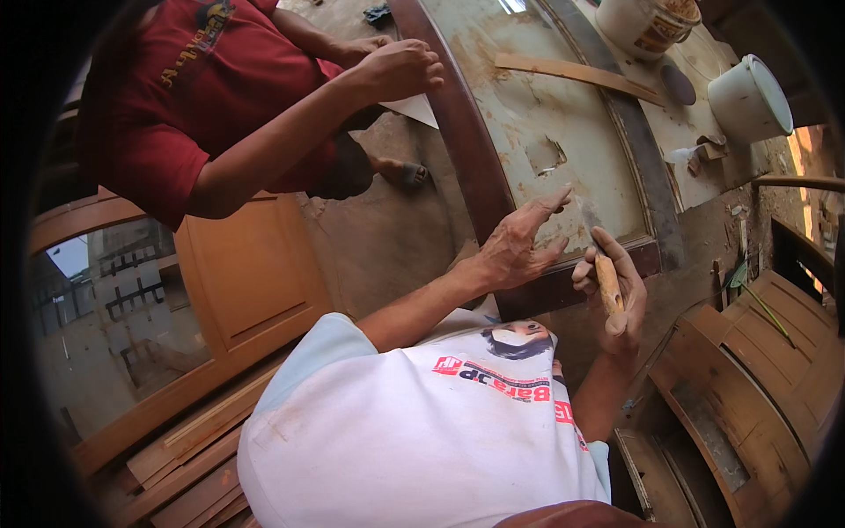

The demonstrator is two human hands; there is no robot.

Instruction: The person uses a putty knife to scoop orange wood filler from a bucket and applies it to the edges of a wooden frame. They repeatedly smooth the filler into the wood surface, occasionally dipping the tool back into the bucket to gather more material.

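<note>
Panel (537,114), dark-framed, centre to top edge, far end cut off; pale face smeared. Wooden door (260,273), left, outer side lost in dark rim. Co-worker (150,132), upper left, partly cut off. White bucket (746,104), upper right. Left hand (518,244), centre, open, contact with panel unclear. Right hand (627,295), right of centre, curled round wood-handled tool (607,277), blade tip hard to make out.
</note>
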